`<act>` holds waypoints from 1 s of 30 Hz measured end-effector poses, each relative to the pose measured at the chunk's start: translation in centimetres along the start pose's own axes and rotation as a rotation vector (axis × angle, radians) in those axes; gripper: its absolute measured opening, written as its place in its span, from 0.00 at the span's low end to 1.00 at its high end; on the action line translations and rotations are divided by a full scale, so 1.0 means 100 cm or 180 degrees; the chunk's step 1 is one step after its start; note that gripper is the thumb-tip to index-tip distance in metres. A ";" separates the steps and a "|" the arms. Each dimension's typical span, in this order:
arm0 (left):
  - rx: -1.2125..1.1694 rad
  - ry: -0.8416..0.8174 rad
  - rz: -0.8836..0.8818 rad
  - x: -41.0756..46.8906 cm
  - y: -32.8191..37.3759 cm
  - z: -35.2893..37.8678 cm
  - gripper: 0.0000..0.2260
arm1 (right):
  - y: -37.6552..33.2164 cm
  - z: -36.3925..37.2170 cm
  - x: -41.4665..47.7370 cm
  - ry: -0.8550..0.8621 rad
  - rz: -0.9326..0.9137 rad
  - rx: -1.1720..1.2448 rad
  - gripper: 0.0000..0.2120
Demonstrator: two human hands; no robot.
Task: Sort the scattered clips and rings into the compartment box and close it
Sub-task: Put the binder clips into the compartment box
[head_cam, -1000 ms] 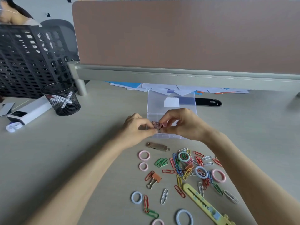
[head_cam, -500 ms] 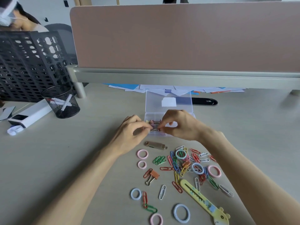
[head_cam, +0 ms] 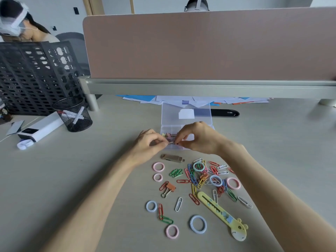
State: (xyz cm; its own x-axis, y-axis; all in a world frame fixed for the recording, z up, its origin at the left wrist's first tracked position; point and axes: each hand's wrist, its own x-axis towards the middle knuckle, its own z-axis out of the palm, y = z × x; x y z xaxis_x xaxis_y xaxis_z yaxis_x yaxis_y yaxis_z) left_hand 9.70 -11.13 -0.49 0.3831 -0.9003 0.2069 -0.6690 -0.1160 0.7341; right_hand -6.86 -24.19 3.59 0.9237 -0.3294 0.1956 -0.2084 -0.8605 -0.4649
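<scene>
A clear plastic compartment box (head_cam: 185, 113) lies open on the desk, lid tilted back, with several small clips in its left compartment (head_cam: 170, 135). My left hand (head_cam: 151, 142) and my right hand (head_cam: 197, 137) meet just over the box's front left edge, both pinching one small binder clip (head_cam: 171, 142) between their fingertips. In front of the hands lie scattered coloured paper clips (head_cam: 198, 176), pastel rings (head_cam: 158, 166), and an orange binder clip (head_cam: 169, 189).
A metal USB stick (head_cam: 172, 158) lies just in front of the box. A yellow giraffe cutter (head_cam: 222, 215) lies near right. A black mesh cup (head_cam: 73, 114), a white device (head_cam: 39, 129), a black pen-like object (head_cam: 224, 112), loose papers and a desk divider (head_cam: 209, 44) stand behind.
Both hands stay pinched together over the box's front left part. They have lowered slightly toward the front edge, and the held clip's metal handles now show between the fingertips.
</scene>
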 end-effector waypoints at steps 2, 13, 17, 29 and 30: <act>-0.0151 -0.0070 -0.0042 0.001 0.001 -0.001 0.06 | 0.001 -0.001 -0.001 0.0025 0.0057 0.0109 0.09; -0.0445 0.0003 -0.0151 0.003 0.003 0.001 0.03 | 0.004 -0.001 0.001 -0.0039 0.0283 0.0419 0.07; -0.0448 0.0013 -0.0173 0.003 0.003 0.001 0.04 | 0.004 0.000 0.002 -0.0071 0.0228 0.0556 0.08; -0.0340 -0.0084 -0.0219 0.005 0.003 0.000 0.04 | 0.006 0.001 0.003 -0.0076 0.0218 0.0594 0.07; -0.0407 -0.0088 -0.0234 0.005 0.003 0.000 0.03 | 0.006 0.001 0.003 -0.0092 0.0195 0.0633 0.07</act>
State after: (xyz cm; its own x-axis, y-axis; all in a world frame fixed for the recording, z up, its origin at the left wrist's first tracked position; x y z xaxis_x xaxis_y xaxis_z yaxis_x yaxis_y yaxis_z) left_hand 9.67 -11.66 -0.18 0.4092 -0.9027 0.1330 -0.5526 -0.1292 0.8234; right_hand -6.65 -24.79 3.28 0.9207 -0.3650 0.1382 -0.1995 -0.7445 -0.6371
